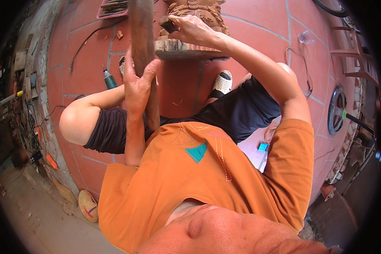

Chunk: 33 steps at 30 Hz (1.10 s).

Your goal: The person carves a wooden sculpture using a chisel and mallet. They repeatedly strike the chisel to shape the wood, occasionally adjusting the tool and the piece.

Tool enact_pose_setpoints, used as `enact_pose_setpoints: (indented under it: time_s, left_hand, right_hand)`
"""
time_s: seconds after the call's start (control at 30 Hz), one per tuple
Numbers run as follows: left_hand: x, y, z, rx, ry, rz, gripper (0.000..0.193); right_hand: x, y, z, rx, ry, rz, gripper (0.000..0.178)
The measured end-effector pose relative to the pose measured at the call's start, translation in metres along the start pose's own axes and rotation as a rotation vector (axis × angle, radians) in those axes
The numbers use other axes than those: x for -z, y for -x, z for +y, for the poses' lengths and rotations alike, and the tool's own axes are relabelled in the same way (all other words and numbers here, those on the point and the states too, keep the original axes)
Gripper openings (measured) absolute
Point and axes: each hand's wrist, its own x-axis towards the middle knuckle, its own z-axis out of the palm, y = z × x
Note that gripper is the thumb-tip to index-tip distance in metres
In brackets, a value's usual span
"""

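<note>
My left hand [140, 86] is wrapped round a long brown wooden mallet [142, 34], shaped like a club, which stands nearly upright in front of me. Its lower end comes down near my lap and its thick upper end runs out of the picture. At the top middle, my right hand [194, 30] is closed on a dark chisel [168, 25], of which only a blunt end shows; its blade is hidden. Behind that hand rises a carved wooden piece [194, 9] with relief patterns. Its thick, rough-edged wooden base [186, 51] lies between my feet.
A pink basket [100, 12] of several long tools stands far left. A green power tool [109, 79] lies by my left knee, with cables on the red tiles. On the right are a clear plastic cup [305, 37], a wheel-shaped thing [337, 110] and a red chair [358, 55].
</note>
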Motion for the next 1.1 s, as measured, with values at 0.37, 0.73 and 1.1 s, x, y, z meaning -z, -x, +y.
enact_pose_setpoints:
  time_s: [0.37, 0.73, 1.1]
  left_hand:
    - [0.004, -0.018, 0.000, -0.080, -0.220, -0.072, 0.065]
    - [0.002, -0.019, -0.002, -0.128, -0.377, 0.005, 0.063]
    - [0.016, -0.017, -0.011, 0.032, -0.057, -0.033, 0.069]
  right_hand:
    - [-0.002, -0.003, -0.002, 0.022, -0.005, -0.007, 0.039]
    - [-0.006, -0.007, 0.000, 0.039, 0.020, -0.057, 0.043]
    - [0.014, -0.008, 0.031, -0.286, -0.117, -0.001, 0.043]
